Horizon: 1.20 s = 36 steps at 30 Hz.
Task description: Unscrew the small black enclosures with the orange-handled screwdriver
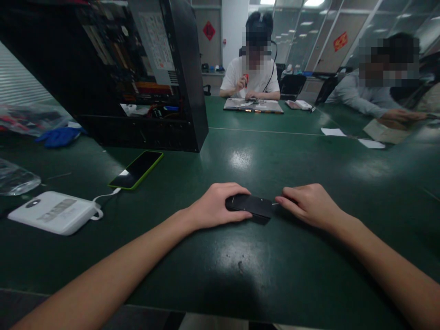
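Observation:
My left hand [216, 206] is closed around a flat black rectangular device [252, 205], thumb along its near side and fingers over its far side. The device lies low over the green table [192, 270], with a dark flap or edge showing at its near right corner. To the right of it, my right hand [309, 204] is closed in a pinch on a thin pale rod [276, 204]. The rod's tip points left at the device's right end. Whether it touches cannot be made out, and the rest of the rod is hidden in the fingers.
An open black computer case [187, 78] stands at the back left. A green-edged phone [137, 170] is cabled to a white power bank [55, 213]. A blue glove [60, 136] and plastic bags lie far left. Across the table, one person works on a flat panel [237, 105]; another sits right.

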### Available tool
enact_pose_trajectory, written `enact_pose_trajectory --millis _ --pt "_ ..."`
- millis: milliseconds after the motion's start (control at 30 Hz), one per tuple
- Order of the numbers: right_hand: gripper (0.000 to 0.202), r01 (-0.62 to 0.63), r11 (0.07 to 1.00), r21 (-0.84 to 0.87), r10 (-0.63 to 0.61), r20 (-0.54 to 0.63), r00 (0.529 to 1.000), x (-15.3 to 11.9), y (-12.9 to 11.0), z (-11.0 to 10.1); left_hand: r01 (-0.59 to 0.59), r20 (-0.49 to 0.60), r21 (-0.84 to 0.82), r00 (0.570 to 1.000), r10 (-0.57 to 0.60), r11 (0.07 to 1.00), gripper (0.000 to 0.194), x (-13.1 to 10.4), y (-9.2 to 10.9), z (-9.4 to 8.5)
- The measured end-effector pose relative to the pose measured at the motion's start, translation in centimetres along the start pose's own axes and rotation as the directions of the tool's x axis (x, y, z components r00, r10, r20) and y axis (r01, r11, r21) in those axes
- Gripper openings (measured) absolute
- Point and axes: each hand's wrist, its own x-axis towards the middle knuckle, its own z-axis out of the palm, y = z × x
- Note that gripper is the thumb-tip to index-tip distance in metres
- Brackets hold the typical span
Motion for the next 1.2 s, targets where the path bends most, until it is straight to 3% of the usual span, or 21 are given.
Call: enact_pose_trajectory --millis 200,400,667,833,1000,1200 --pt "0.059 -0.053 0.997 -0.052 0.053 -0.004 0.999 -0.3 1.0 -0.3 0.179 -0.101 -0.022 0.978 -0.18 0.984 0.045 0.4 0.3 0.9" --pt "0.061 -0.13 0.991 -0.022 0.131 0.032 0.991 0.1 0.1 -0.2 0.233 0.042 -0.061 0.972 -0.231 0.971 0.045 0.2 0.4 -0.4" --pt "0.044 -0.112 0.988 0.107 0.097 0.14 0.985 0.2 -1.3 -0.7 0.346 -0.155 -0.015 0.926 -0.345 0.938 0.043 0.5 1.1 1.3" --pt "0.036 0.001 0.991 0.132 -0.013 0.088 0.996 0.0 -1.9 -0.9 0.353 -0.212 -0.007 0.914 -0.347 0.936 0.046 0.5 1.0 1.9" --pt "0.036 0.068 0.99 0.122 -0.071 0.02 0.997 -0.3 -4.1 -0.9 0.292 -0.157 -0.015 0.944 -0.29 0.956 0.05 0.2 1.1 1.5" --pt "0.05 0.033 0.99 0.14 -0.033 -0.004 0.999 -1.0 -7.3 -0.2 0.293 -0.165 -0.053 0.94 -0.298 0.955 0.053 0.1 1.5 1.6"
